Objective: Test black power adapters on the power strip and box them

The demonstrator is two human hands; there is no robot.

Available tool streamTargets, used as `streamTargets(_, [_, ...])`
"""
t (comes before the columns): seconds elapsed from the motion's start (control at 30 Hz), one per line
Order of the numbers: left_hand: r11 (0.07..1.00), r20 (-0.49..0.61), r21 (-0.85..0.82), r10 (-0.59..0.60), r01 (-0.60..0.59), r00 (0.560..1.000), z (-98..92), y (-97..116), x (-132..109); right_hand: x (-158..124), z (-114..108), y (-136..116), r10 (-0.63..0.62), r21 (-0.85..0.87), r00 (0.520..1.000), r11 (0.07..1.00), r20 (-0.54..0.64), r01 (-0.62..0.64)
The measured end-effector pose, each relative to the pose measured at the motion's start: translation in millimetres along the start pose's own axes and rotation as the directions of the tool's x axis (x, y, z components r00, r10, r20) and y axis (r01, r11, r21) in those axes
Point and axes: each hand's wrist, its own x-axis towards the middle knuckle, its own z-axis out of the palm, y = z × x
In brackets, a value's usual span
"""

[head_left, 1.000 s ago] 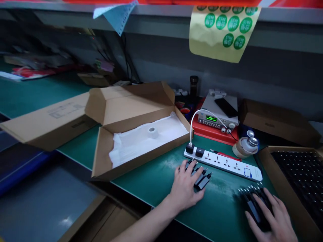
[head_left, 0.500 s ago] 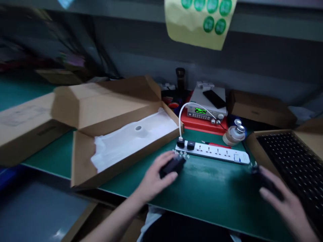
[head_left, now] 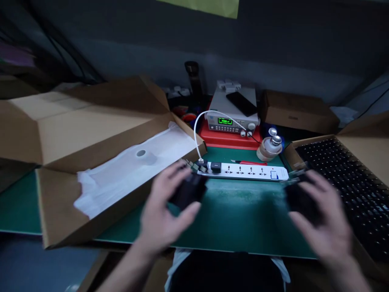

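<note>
My left hand [head_left: 164, 207] grips a blurred bunch of black power adapters [head_left: 188, 190], their metal pins pointing toward the white power strip [head_left: 243, 171]. My right hand [head_left: 322, 223] holds a similar black bunch [head_left: 300, 198] at the right end of the strip, near the edge of a cardboard tray. The strip lies on a green mat [head_left: 237, 211], with a black plug [head_left: 215, 167] in its socket. Motion blur hides how many adapters each hand holds.
An open cardboard box [head_left: 91, 134] lined with white foam sheet [head_left: 133, 174] stands left. A tray of black pin rows [head_left: 343, 182] sits right. Behind the strip are a bench tester [head_left: 231, 119], a phone [head_left: 241, 103], a metal weight on a tape roll [head_left: 269, 148].
Both hands have lifted their black adapters off the mat and moved closer to the power strip. The view has tilted lower and shifted, so the box and tray appear larger.
</note>
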Motion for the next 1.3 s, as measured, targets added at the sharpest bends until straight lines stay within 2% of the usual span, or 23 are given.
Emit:
streamTargets(0.07, [0.999, 0.057, 0.044, 0.019, -0.022, 0.998, 29.0, 4.6, -11.7, -9.1, 35.4, -10.7, -0.054, 0.000, 0.998, 0.999, 0.037, 0.054])
streamTargets(0.17, [0.975, 0.133, 0.219, -0.055, 0.025, 0.990, 74.0, 10.9, -25.9, -22.8, 84.6, -19.4, -0.033, -0.133, 0.999, 0.990, 0.031, 0.037])
streamTargets(0.23, [0.965, 0.125, 0.259, -0.083, 0.048, 0.989, 92.7, 15.1, -26.8, -25.2, 103.7, -22.8, 0.002, -0.199, 1.000, 0.980, 0.007, 0.000])
streamTargets(0.3, [0.969, 0.132, 0.246, -0.057, 0.023, 0.990, 100.1, 18.5, -22.2, -22.5, 110.2, -24.7, 0.020, -0.231, 1.000, 0.973, 0.007, -0.017])
streamTargets(0.4, [0.980, 0.179, 0.195, 0.007, -0.042, 0.984, 97.7, 17.7, -17.1, -18.3, 103.4, -22.4, 0.031, -0.244, 0.998, 0.970, 0.053, -0.017])
streamTargets(0.57, [0.996, 0.187, 0.082, 0.012, -0.028, 0.982, 89.5, 0.3, -27.0, -18.0, 89.2, -5.9, 0.093, -0.216, 0.986, 0.974, 0.139, -0.062])
streamTargets(0.77, [0.996, 0.169, 0.062, 0.054, -0.065, 0.984, 89.3, -8.9, -25.7, -15.4, 101.3, 1.1, 0.066, -0.156, 0.996, 0.986, 0.067, -0.055])
streamTargets(0.83, [0.995, 0.165, 0.066, 0.056, -0.068, 0.985, 87.4, -11.5, -24.2, -15.1, 93.0, 1.4, 0.053, -0.136, 0.995, 0.990, 0.089, -0.041])
streamTargets(0.9, [0.995, 0.161, 0.073, 0.057, -0.070, 0.985, 86.1, -16.6, -24.2, -9.5, 72.1, 7.1, 0.029, -0.105, 0.993, 0.994, 0.111, -0.018])
streamTargets(1.03, [0.995, 0.135, 0.062, 0.067, -0.076, 0.989, 87.2, -28.8, -26.1, 30.3, 8.7, 43.4, -0.004, -0.114, 0.999, 0.993, 0.032, 0.008])
streamTargets(1.13, [0.989, 0.102, 0.096, 0.102, -0.111, 0.990, 87.1, -29.5, -27.9, 77.9, -24.3, 84.7, 0.114, -0.387, 0.993, 0.917, 0.025, -0.096])
streamTargets(1.23, [0.957, 0.060, 0.113, 0.261, -0.266, 0.964, 87.2, -18.7, -29.2, 121.1, -25.6, 116.7, 0.167, -0.525, 0.985, 0.842, 0.034, -0.124])
streamTargets(1.3, [0.911, 0.049, 0.070, 0.404, -0.407, 0.913, 91.1, -6.5, -28.0, 141.3, -14.4, 127.2, 0.168, -0.578, 0.983, 0.811, 0.073, -0.096])
